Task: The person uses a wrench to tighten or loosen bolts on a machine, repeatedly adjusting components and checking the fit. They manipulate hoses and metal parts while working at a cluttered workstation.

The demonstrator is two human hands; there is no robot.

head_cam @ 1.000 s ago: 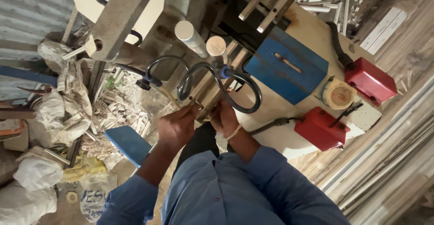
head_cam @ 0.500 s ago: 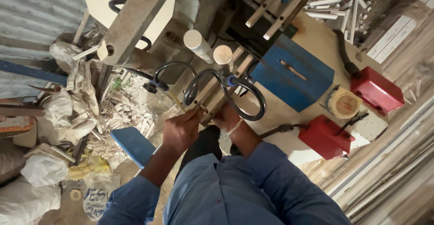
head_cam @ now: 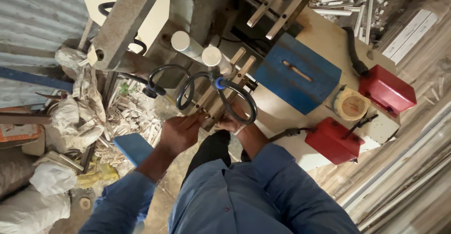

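Both hands, left hand (head_cam: pixel 181 131) and right hand (head_cam: pixel 231 122), close around wooden strips (head_cam: pixel 221 97), steadying them toward 1 o'clock under the machine's cylinders (head_cam: pixel 211 55), beneath the black hose (head_cam: pixel 235 95).

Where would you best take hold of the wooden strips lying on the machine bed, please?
Probably at their near ends, coming from the person's side. The wooden strips run away under the two metal cylinders and the looped black hose, so only the ends by the left hand and right hand stay open.
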